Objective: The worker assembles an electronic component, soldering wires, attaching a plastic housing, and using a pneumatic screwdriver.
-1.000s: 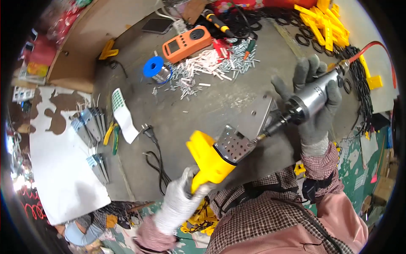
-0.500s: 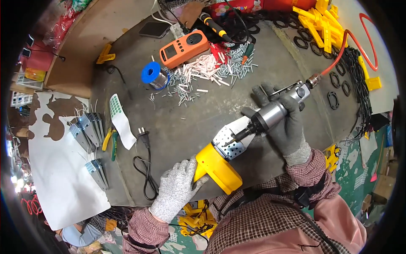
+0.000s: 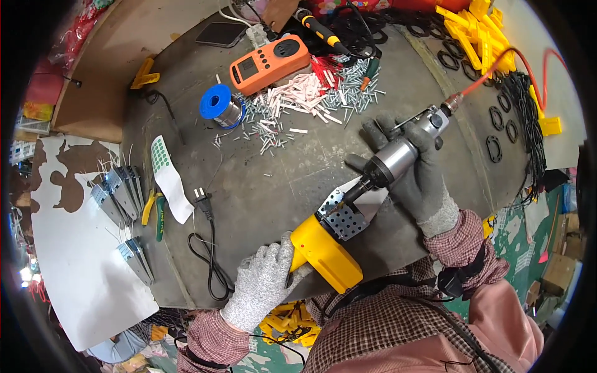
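Note:
A yellow plastic housing [image 3: 333, 258] lies tilted near the table's front edge, with my left hand [image 3: 260, 287] in a speckled grey glove closed on its left end. From the housing's upper side projects a metal plate full of holes [image 3: 346, 222]. My right hand [image 3: 418, 180], in a grey-palmed glove, is wrapped round a silver pneumatic screwdriver [image 3: 393, 163], its thumb and some fingers stretched along the tool. The screwdriver's black nose points down-left at the plate; whether the bit touches it I cannot tell. A pale flat piece [image 3: 372, 205] shows behind the nose.
A red air hose [image 3: 491, 74] runs from the screwdriver to the upper right. Loose screws [image 3: 273, 137], a solder spool [image 3: 219, 105] and an orange meter [image 3: 267, 65] lie at the back. To the left are a power cord [image 3: 208, 248], pliers [image 3: 155, 214] and grey-blue parts [image 3: 121, 196].
The whole view has shifted slightly, so table items sit a little further left. Both hands keep their grips, and the screwdriver's nose stays over the perforated plate.

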The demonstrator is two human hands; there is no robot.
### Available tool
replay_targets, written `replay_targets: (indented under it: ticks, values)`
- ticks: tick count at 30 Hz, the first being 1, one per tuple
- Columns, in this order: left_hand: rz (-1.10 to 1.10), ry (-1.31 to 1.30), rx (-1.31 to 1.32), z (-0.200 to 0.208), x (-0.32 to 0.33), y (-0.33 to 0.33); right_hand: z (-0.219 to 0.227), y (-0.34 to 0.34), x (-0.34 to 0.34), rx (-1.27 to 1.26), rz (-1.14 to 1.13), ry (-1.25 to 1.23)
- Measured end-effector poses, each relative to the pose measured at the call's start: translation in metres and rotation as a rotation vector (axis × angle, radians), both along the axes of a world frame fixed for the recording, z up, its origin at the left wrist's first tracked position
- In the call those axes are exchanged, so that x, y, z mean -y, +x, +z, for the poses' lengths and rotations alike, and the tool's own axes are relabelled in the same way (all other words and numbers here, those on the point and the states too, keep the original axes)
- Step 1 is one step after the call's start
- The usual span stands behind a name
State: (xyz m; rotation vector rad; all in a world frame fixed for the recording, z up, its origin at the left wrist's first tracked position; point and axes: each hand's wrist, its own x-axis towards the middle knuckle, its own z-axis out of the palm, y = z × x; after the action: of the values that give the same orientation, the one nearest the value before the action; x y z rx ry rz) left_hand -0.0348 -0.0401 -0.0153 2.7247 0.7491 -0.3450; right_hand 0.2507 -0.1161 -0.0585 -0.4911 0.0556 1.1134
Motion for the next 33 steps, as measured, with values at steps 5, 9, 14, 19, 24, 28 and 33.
replay_targets:
  ticks: [5, 9, 14, 19, 24, 28, 33]
  values:
    - [-0.013, -0.003, -0.032, 0.000, 0.000, 0.004, 0.001, -0.005, -0.001, 0.121, -0.025, -0.013]
    - [-0.017, 0.044, -0.006, -0.002, -0.001, 0.003, 0.019, -0.001, 0.005, -0.095, -0.024, 0.170]
    - [0.013, 0.079, 0.033, -0.002, 0.004, 0.002, 0.000, -0.002, 0.043, 0.119, -0.084, 0.226]
    - [0.011, 0.117, 0.032, -0.002, 0.006, 0.002, -0.002, -0.004, 0.039, 0.055, -0.093, 0.159]
    - [-0.057, 0.173, 0.037, -0.012, 0.003, -0.002, 0.002, 0.002, 0.037, 0.078, -0.058, 0.045]
    - [-0.038, 0.161, 0.025, -0.013, 0.005, -0.005, 0.007, 0.003, 0.035, 0.068, -0.017, -0.020]
    - [-0.023, 0.140, 0.042, -0.011, 0.007, -0.001, -0.005, 0.002, 0.032, 0.052, 0.001, -0.043]
